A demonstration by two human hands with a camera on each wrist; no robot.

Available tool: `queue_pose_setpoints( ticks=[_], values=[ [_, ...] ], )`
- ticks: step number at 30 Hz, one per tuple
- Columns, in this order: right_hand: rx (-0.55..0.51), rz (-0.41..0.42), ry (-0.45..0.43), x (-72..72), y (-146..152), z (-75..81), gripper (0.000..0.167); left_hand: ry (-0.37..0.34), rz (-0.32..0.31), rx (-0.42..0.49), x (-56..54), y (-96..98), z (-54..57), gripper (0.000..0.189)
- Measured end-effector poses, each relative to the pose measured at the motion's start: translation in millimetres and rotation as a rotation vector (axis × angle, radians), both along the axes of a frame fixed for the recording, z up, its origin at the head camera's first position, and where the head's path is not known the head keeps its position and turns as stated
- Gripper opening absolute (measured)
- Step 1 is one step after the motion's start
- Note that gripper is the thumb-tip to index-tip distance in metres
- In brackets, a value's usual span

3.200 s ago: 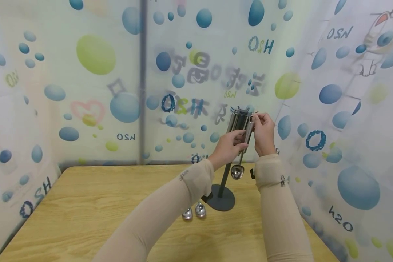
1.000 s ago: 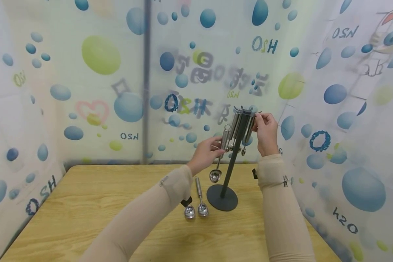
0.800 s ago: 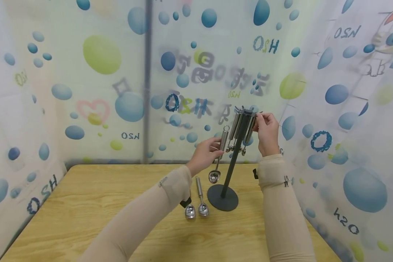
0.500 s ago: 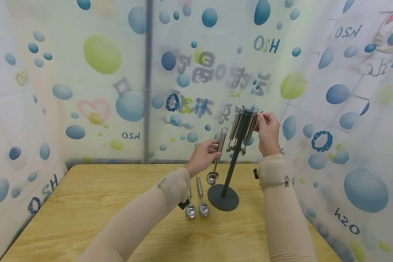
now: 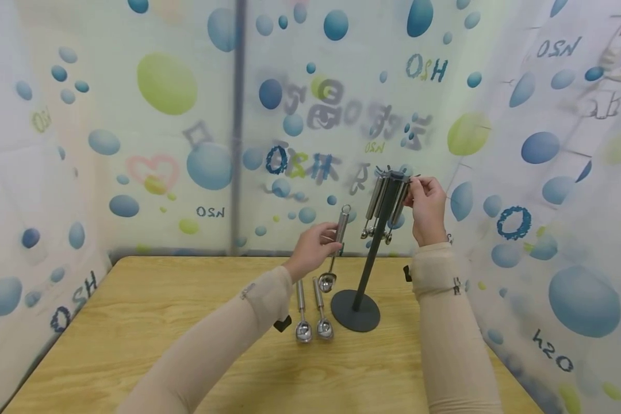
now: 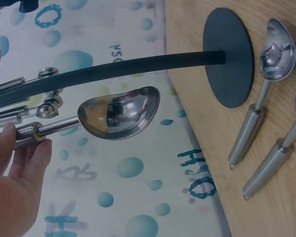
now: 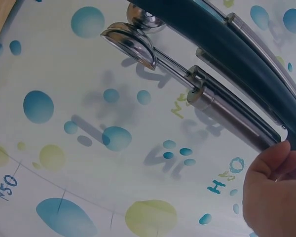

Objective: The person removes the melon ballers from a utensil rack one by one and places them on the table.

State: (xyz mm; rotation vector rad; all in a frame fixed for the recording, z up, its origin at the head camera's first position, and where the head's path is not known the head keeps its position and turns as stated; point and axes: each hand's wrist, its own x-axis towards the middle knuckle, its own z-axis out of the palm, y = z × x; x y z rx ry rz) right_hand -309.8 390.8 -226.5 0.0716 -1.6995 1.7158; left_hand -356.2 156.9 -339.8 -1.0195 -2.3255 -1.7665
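My left hand (image 5: pixel 310 252) pinches the metal handle of an ice cream scoop (image 6: pixel 119 114), held in the air left of the dark utensil stand (image 5: pixel 371 256). The scoop's bowl hangs down and its ring end points up. At the top of the stand, my right hand (image 5: pixel 428 208) has its thumb and fingers curled at a hook, beside the upper end of a hanging steel utensil (image 7: pixel 227 116). Its fingertips are partly hidden there. Several other steel utensils (image 5: pixel 375 198) with small rounded heads hang from the stand.
Two more ice cream scoops (image 5: pixel 303 330) lie side by side on the wooden table (image 5: pixel 186 322), left of the stand's round base (image 5: pixel 355 313). A patterned curtain (image 5: pixel 165 132) encloses the table at the back and sides.
The left hand has drawn the scoop away from the stand, leftward and slightly down. The right hand stays at the stand's top. The camera view has shifted a little.
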Motion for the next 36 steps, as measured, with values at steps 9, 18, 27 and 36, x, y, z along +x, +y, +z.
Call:
queue_pose_setpoints(
  ticks=[9,18,27,36],
  values=[
    [-0.008,-0.002,-0.002,0.1,0,0.4,0.009,-0.024,0.020,0.001,-3.3,-6.8,-7.4,0.049],
    [-0.007,0.003,0.011,0.7,0,1.1,0.010,-0.016,0.019,0.001,-6.7,-15.4,-14.4,0.048],
    [-0.010,0.005,0.010,1.2,-1,1.5,0.011,-0.041,0.048,-0.001,-10.2,-23.5,-20.4,0.049],
    [-0.017,0.004,0.007,0.0,-2,1.3,0.011,-0.029,0.053,0.000,-15.1,-30.3,-28.3,0.047]
  ],
)
